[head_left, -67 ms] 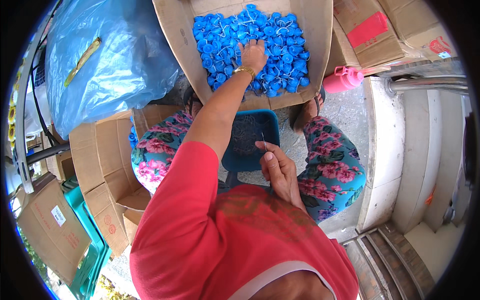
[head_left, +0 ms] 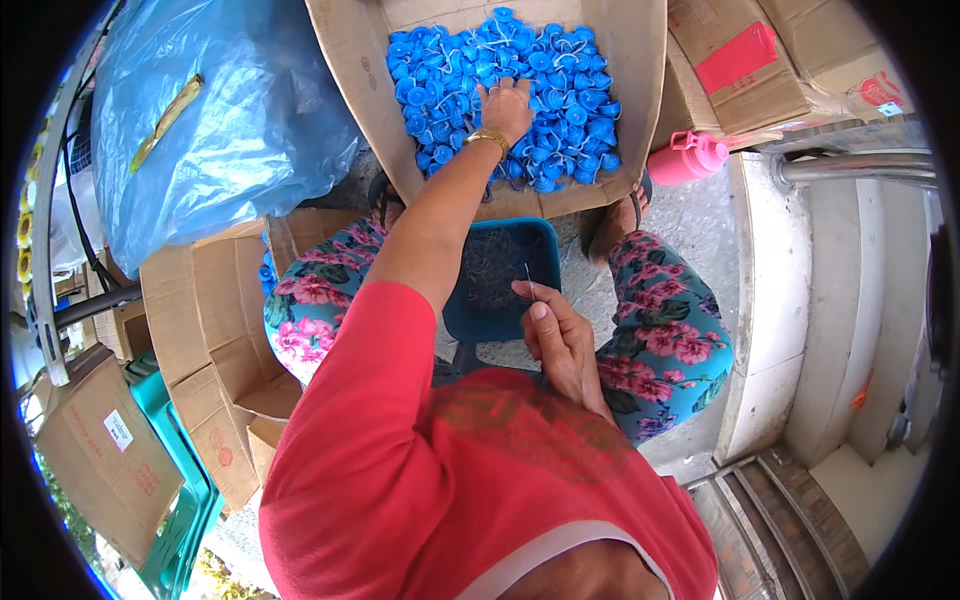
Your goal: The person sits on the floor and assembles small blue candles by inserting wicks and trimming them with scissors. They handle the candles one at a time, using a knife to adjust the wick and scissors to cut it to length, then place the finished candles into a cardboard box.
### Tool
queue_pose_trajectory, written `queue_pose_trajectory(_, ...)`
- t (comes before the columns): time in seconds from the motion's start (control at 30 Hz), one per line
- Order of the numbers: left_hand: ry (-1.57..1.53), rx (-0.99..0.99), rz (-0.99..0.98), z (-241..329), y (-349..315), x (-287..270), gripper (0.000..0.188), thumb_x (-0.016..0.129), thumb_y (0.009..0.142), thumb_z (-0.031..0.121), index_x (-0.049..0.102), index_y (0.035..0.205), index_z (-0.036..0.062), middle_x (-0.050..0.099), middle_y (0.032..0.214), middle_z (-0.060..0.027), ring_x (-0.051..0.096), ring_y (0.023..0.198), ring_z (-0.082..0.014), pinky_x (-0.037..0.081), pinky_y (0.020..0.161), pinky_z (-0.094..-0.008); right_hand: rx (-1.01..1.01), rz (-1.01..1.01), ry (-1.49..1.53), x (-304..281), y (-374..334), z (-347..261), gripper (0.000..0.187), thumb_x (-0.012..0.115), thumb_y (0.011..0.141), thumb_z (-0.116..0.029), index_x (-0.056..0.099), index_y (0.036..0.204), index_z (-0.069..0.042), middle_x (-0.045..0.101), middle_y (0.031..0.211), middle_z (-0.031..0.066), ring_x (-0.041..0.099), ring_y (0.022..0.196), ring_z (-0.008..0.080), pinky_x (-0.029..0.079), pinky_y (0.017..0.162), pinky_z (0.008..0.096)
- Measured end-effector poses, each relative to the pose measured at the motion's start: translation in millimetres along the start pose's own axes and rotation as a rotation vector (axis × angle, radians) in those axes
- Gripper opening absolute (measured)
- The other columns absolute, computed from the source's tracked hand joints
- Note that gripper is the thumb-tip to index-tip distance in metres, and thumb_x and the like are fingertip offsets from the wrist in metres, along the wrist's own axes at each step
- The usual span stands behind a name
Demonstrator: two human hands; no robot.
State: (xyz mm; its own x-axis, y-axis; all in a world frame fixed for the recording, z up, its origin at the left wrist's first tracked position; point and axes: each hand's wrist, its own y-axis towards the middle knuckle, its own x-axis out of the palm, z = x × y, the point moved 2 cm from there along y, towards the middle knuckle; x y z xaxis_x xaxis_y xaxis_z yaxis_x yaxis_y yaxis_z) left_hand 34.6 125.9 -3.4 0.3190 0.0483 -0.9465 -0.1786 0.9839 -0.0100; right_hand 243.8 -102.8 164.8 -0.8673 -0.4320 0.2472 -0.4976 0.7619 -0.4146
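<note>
My left hand (head_left: 507, 112) reaches into a cardboard box (head_left: 635, 100) at the top of the view. It rests on a heap of small blue plastic pieces (head_left: 570, 130), round and cap-like, many with white string loops. Its fingers look spread, and their tips are partly hidden among the pieces. Nearer my body, my right hand (head_left: 562, 342) pinches a thin metal needle-like tool (head_left: 530, 281) between thumb and finger. The tool's tip points away from me. Just beyond that hand stands a dark teal plastic bin (head_left: 552, 262) with thin thread-like scraps inside.
A large blue plastic bag (head_left: 230, 130) fills the upper left. Open cardboard (head_left: 205, 330) stands by my left leg, near a green plastic chair (head_left: 175, 450). A pink bottle (head_left: 690, 158) is right of the box, by more cardboard boxes (head_left: 740, 60). Pale steps (head_left: 830, 300) rise at right.
</note>
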Motion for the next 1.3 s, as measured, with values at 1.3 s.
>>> queue_pose_trajectory(1.3, -1.024, 0.196, -0.509, 94, -234, -279, 0.066, 0.064, 0.083, 0.004, 0.033, 0.14, 0.0095, 0.052, 0.121, -0.0085, 0.056, 0.102, -0.0183, 0.048, 0.087, -0.0336, -0.132, -0.433, 0.696, 6, -23, -36, 0.046, 0.048, 0.096, -0.026, 0.037, 0.137, -0.006, 0.046, 0.07, 0.0036, 0.042, 0.05, 0.0098, 0.036, 0.045, 0.0238)
